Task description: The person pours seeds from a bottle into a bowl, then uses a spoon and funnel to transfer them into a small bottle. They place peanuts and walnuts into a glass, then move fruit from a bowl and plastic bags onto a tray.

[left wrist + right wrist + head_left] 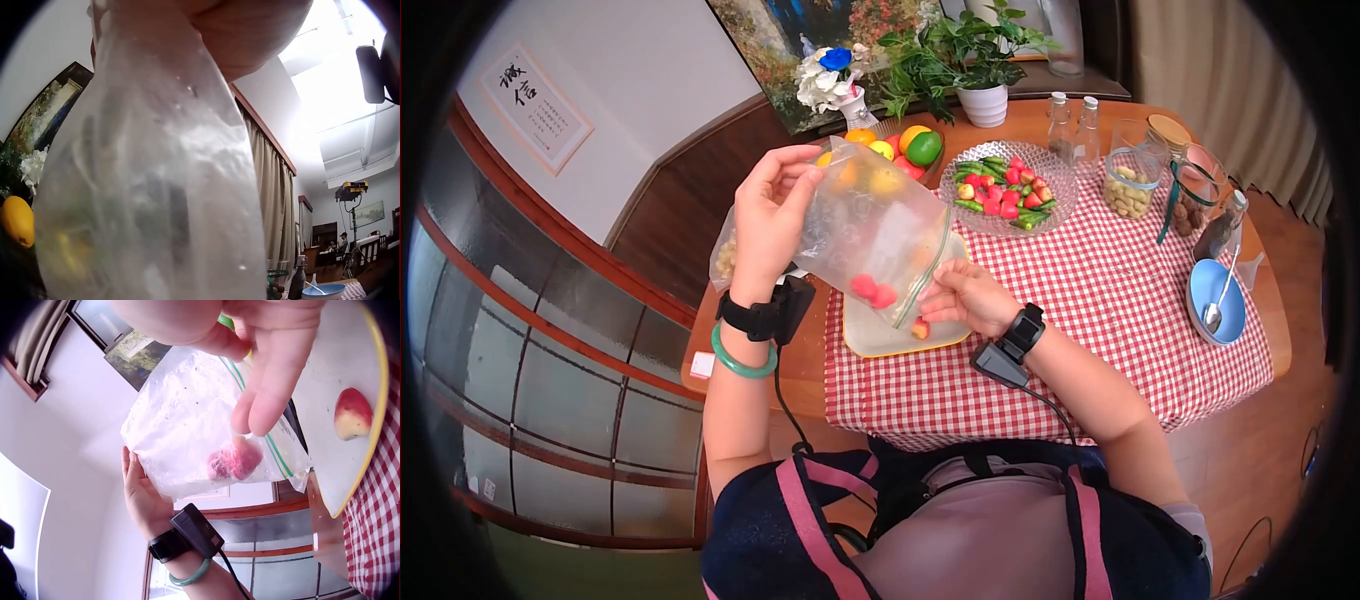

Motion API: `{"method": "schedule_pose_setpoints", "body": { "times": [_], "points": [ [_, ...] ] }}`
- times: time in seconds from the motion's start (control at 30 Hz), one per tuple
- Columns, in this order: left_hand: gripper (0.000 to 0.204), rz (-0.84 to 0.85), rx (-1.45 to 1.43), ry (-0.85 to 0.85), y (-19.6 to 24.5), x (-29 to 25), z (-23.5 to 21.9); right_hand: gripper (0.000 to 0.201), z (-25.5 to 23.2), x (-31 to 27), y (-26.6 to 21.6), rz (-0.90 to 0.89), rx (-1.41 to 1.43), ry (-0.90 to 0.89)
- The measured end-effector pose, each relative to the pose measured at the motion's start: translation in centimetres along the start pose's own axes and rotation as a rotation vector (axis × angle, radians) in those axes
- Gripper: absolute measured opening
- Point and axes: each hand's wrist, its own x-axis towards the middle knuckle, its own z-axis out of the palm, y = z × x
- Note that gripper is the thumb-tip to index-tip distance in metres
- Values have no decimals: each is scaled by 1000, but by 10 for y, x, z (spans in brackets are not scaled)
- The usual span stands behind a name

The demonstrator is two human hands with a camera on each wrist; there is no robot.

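Observation:
A clear zip bag (880, 215) hangs tilted between my hands, its green-lined mouth low over a white tray (865, 335) with a yellow rim. My left hand (768, 215) pinches the bag's raised end between thumb and fingers. At the lower mouth edge, my right hand (968, 295) holds the plastic, its fingers (269, 387) lying across the zip strip. Two small red fruits (234, 461) sit inside the bag close to the mouth. Another red and yellow fruit (354, 414) rests on the tray near its rim. Plastic fills most of the left wrist view.
Behind the bag stand a bowl of fruit (923, 150) and a glass plate (960, 222) of green peppers and red fruits. Bottles (1087, 135), a nut jar (1130, 185) and a blue bowl (1200, 285) with a spoon line the right side. A checked cloth (1090, 290) covers the table.

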Motion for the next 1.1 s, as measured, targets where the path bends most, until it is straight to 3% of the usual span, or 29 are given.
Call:
{"method": "schedule_pose_setpoints", "body": {
  "times": [0.2,0.4,0.6,0.9,1.0,1.1],
  "points": [
    [23,6,23,-26,-7,-6,10,24,11,-3,-2,20,131,-15],
    [26,-28,44,46,-18,-2,-3,31,-4,9,8,-14,84,-41],
    [24,-23,35,87,-24,-4,-3,31,9,-5,-6,128,-1,-49],
    [28,29,181,137,-19,-3,-3,30,-4,7,4,83,119,-47],
    [29,-21,192,133,-27,-3,-8,33,3,1,-2,56,165,-55],
    [38,-136,-9,16,-30,-5,-16,38,1,-1,-1,47,169,-100]
  ]
}}
